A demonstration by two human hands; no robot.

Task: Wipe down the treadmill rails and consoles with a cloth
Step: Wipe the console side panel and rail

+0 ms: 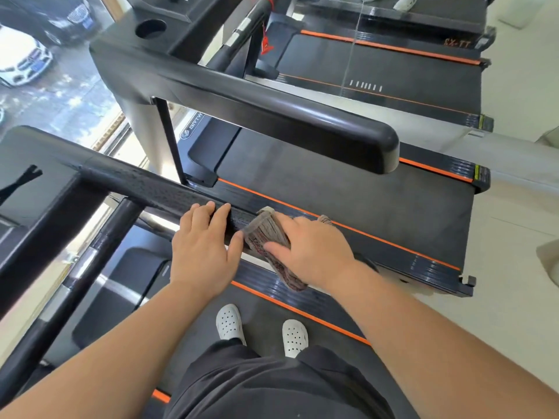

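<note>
White lettering beginning "BRTW" is shown beside a small logo on a dark badge at the front of the middle treadmill; the remainder is hidden by the upright. "SX-TT" is printed in dull orange on the side frame of the far treadmill. The print on the yellow warning label and the blue number plate cannot be read.

Black trousers, white perforated clogs
</note>
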